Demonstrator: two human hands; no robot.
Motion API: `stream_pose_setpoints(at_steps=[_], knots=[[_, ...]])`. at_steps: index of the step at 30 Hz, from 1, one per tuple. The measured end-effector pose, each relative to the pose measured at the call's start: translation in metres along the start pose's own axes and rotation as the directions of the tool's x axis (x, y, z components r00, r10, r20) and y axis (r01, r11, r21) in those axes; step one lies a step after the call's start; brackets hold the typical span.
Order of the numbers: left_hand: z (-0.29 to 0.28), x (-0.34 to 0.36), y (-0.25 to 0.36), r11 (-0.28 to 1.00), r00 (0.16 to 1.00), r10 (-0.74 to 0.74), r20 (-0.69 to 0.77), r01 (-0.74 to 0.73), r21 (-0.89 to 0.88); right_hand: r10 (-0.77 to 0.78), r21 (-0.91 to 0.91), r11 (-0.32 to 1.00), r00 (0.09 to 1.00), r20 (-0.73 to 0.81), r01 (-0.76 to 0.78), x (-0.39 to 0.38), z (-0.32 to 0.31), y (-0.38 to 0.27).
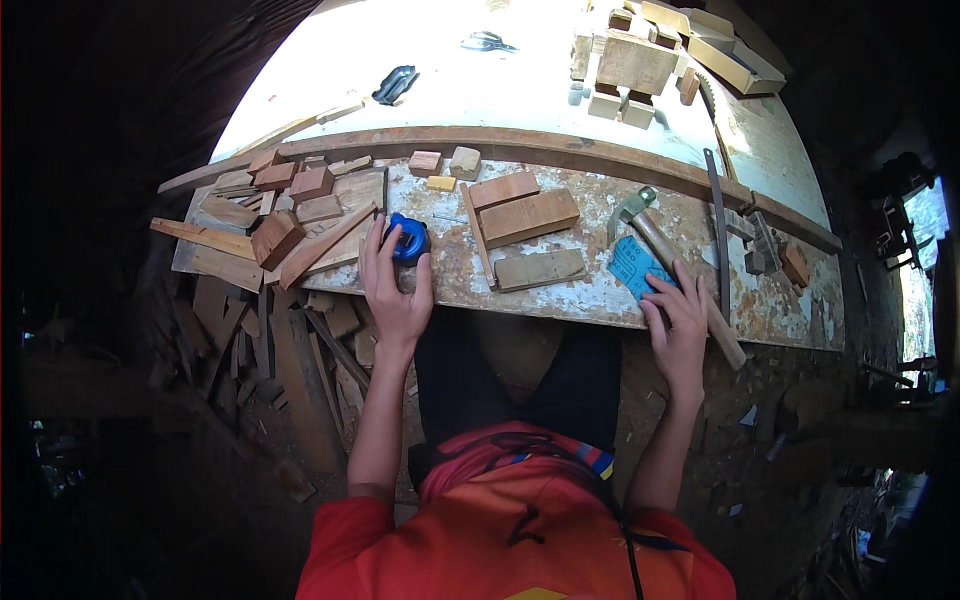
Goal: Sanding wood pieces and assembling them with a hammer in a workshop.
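My left hand (397, 298) lies at the bench's front edge with fingers stretched and thumb apart. Its fingertips reach the near left side of a blue tape measure (417, 243), without closing round it. My right hand (680, 325) rests at the front edge, fingers spread over the lower corner of a blue sheet of sandpaper (632, 262). Beside these fingers runs the wooden handle of a hammer (657, 238), sticking out past the edge; its metal head lies farther back. Between the hands sit wooden blocks (528, 218), a thin strip (477, 238) and a greyish block (540, 270).
Wood offcuts (305, 185) are heaped at the left. A long wooden rail (500, 142) crosses the bench; beyond it lie a black tool (396, 85) and a wooden block assembly (637, 62). A dark metal strip (717, 230) lies right of the hammer. Scrap wood (310, 390) covers the floor left.
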State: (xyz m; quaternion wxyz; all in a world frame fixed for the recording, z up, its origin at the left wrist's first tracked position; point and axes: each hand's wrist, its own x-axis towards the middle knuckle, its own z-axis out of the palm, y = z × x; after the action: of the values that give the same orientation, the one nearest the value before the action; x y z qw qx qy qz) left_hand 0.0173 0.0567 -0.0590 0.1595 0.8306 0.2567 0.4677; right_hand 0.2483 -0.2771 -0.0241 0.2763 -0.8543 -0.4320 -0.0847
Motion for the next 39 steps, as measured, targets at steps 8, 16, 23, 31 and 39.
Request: stream_pose_setpoints(at_steps=[8, 16, 23, 31, 39], knots=[[0.009, -0.016, 0.06, 0.958, 0.97, 0.195, 0.145, -0.156, -0.241, -0.004, 0.035, 0.999, 0.999, -0.04, 0.005, 0.009, -0.003, 0.002], [0.035, -0.027, 0.053, 0.977, 0.983, 0.149, 0.103, -0.131, -0.167, 0.224, 0.552, 0.833, 0.889, -0.399, 0.038, 0.037, 0.045, -0.091], [0.039, -0.029, 0.055, 0.978, 0.982, 0.15, 0.119, -0.129, -0.162, -0.328, 0.184, 0.927, 0.944, -0.024, 0.327, 0.089, 0.095, -0.131], [0.036, -0.029, 0.053, 0.981, 0.983, 0.148, 0.11, -0.131, -0.146, -0.431, 0.026, 0.901, 0.885, 0.175, 0.434, 0.109, 0.057, -0.109], [0.035, -0.031, 0.052, 0.98, 0.983, 0.141, 0.116, -0.122, -0.158, -0.528, 0.078, 0.846, 0.807, 0.265, 0.528, 0.103, 0.061, -0.11]])
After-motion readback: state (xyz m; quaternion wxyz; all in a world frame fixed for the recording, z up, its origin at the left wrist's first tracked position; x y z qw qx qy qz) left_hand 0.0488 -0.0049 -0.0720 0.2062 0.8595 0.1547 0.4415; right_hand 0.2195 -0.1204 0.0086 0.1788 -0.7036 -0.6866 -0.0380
